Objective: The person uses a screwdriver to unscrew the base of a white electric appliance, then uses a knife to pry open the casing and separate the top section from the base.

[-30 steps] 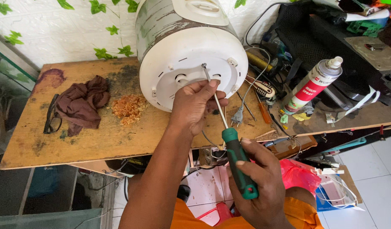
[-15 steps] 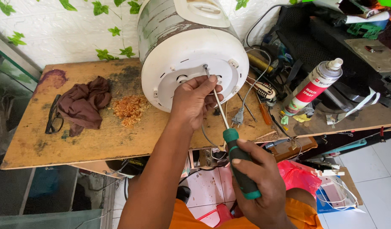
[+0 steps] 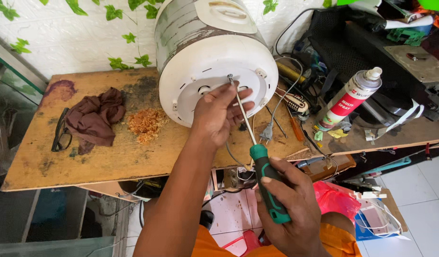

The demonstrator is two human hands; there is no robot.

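The right hand (image 3: 288, 209) is gripping a screwdriver (image 3: 257, 157). Its tip is sitting on a screw under the cooker (image 3: 200, 62). The left hand (image 3: 219, 112) is steadying the shaft; other screws look untouched.

The round plastic cooker base (image 3: 214, 71) is white; the screwdriver's moulded handle (image 3: 269, 188) green and black; the crumpled cloth (image 3: 93, 116) brown.

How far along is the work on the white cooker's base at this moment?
Done: the cooker lies tipped on the wooden bench, its round base facing the person. In hand: the right hand holds a green-handled screwdriver, tip at a screw near the base's top edge; the left hand steadies the shaft. Left: the base plate is still on.
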